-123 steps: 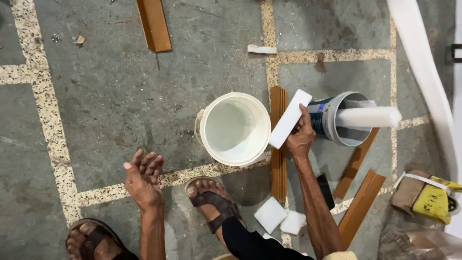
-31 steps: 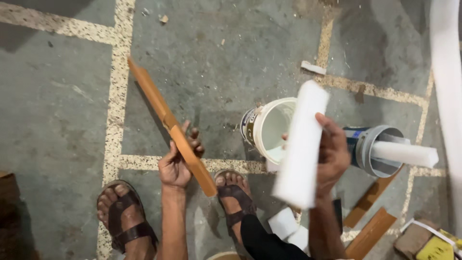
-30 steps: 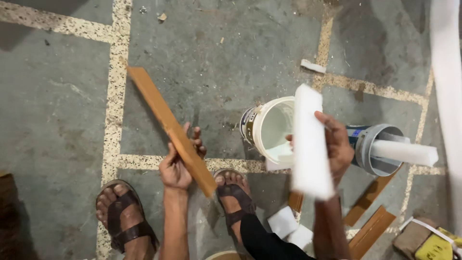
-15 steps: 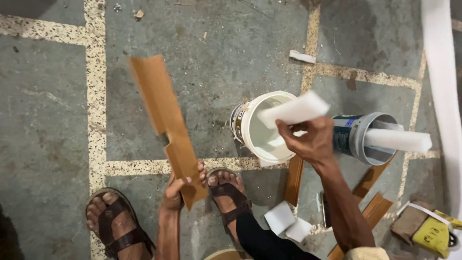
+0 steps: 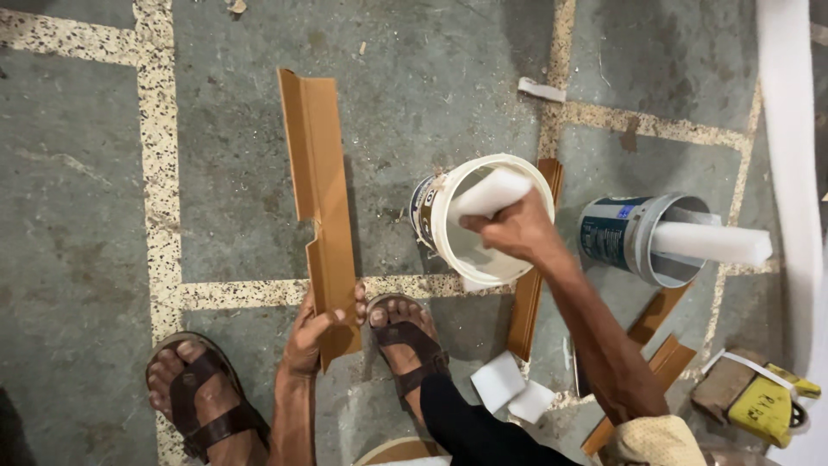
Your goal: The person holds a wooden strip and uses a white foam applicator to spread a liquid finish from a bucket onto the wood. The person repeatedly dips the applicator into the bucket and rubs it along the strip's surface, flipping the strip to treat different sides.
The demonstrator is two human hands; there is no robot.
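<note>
My left hand (image 5: 309, 338) grips the near end of a long brown angled wooden strip (image 5: 317, 194), which points away from me over the floor. My right hand (image 5: 515, 229) holds a white foam block (image 5: 488, 195) and reaches into a white plastic bucket (image 5: 448, 224) lying tilted on the floor. The block's lower part sits inside the bucket. My two sandalled feet (image 5: 203, 395) are below both hands.
A blue-labelled can (image 5: 623, 235) with a white foam piece (image 5: 711, 244) in it lies right of the bucket. Brown wooden strips (image 5: 528, 298) lie under and right of my arm. White foam pieces (image 5: 511, 387) sit by my foot; a yellow tool (image 5: 759, 404) is at lower right.
My left hand picked up the brown strip from the floor and turned it to point straight away. My right hand swung the white foam block down into the white bucket.
</note>
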